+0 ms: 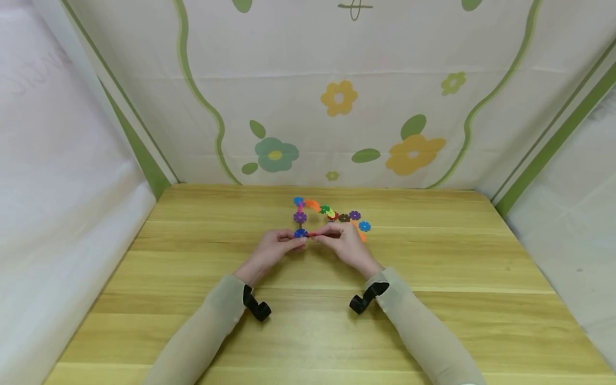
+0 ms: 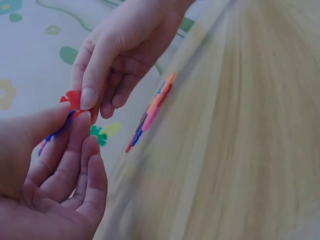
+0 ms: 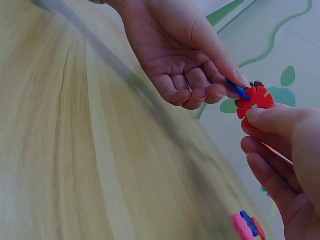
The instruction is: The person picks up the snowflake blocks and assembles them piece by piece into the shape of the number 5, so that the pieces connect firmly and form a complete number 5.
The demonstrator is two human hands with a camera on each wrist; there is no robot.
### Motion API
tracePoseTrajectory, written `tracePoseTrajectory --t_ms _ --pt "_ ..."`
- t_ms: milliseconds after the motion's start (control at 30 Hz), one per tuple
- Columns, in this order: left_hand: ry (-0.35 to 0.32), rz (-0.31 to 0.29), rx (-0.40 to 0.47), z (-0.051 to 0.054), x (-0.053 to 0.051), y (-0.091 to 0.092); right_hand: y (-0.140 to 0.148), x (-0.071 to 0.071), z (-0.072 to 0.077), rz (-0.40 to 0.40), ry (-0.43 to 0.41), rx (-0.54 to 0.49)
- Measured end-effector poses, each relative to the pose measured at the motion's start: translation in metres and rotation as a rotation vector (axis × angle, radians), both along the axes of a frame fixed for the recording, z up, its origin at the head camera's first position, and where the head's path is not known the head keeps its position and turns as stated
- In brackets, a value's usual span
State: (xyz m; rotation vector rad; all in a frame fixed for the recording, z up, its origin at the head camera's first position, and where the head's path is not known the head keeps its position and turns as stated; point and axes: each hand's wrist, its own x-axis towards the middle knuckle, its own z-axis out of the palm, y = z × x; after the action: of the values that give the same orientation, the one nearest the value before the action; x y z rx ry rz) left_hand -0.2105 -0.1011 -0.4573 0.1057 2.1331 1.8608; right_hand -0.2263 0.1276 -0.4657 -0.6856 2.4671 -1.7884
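In the head view my left hand (image 1: 273, 249) pinches a dark blue snowflake disc (image 1: 300, 233) between thumb and fingers. My right hand (image 1: 347, 247) pinches a red snowflake disc (image 3: 255, 101) by its edge. The edges of these two discs meet; whether their slots are fully locked cannot be told. From the blue disc a chain of discs runs away from me, past a purple disc (image 1: 300, 217) to a light blue disc (image 1: 299, 201). There it bends right through an orange disc (image 1: 313, 205) and a green disc (image 1: 324, 209). Fingers partly cover both pinched discs.
Several more discs lie beside the right hand, among them a brown disc (image 1: 344, 218), a purple one (image 1: 355, 215) and a light blue one (image 1: 364, 226). Behind the wooden table (image 1: 308, 331) hangs a flower-patterned cloth (image 1: 289, 101).
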Motion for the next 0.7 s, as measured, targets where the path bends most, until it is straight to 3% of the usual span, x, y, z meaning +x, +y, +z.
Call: tracePoseTrajectory --t_ms 200,300,700 --pt "0.143 0.087 -0.014 0.0007 0.0027 0.0019 0.002 0.0008 -0.0004 0.01 -0.01 0.02" --pt "0.186 0.101 -0.02 0.001 0.0028 0.0026 0.0023 0.001 -0.0009 0.017 -0.012 0.03" --pt "0.206 0.095 -0.058 -0.0022 0.0034 0.0012 0.0006 0.0035 0.0013 0.022 -0.022 0.044"
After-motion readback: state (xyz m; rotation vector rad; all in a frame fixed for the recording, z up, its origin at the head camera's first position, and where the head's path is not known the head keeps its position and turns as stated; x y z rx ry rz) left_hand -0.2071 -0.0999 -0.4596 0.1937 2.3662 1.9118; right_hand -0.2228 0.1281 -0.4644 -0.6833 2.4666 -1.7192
